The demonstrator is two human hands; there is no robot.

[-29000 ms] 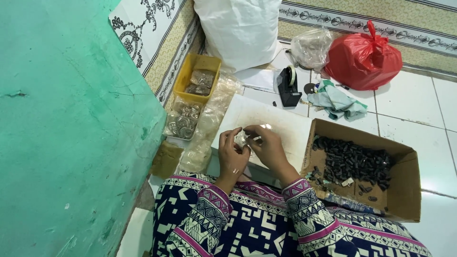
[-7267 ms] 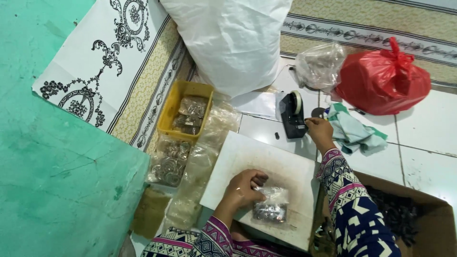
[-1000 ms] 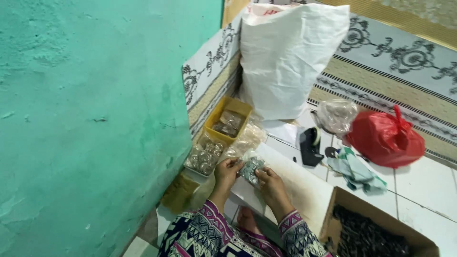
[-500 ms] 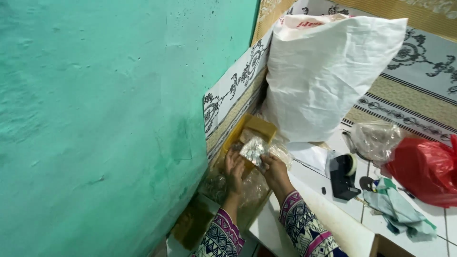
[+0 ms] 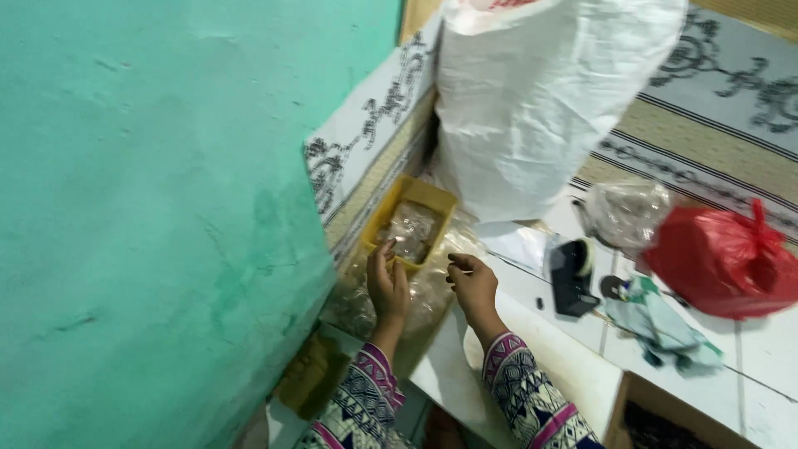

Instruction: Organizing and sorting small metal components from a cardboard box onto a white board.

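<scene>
Left hand (image 5: 387, 283) open at the near rim of the yellow tray (image 5: 432, 195), where the clear packet (image 5: 407, 231) lies. Right hand (image 5: 472, 281) empty, fingers loosely curled. Packets are best laid flat, inside the rim.

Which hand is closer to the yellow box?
Left. The left hand is at the near edge of the yellow box, fingertips touching its rim. The right hand is off to the side, apart from it.
</scene>
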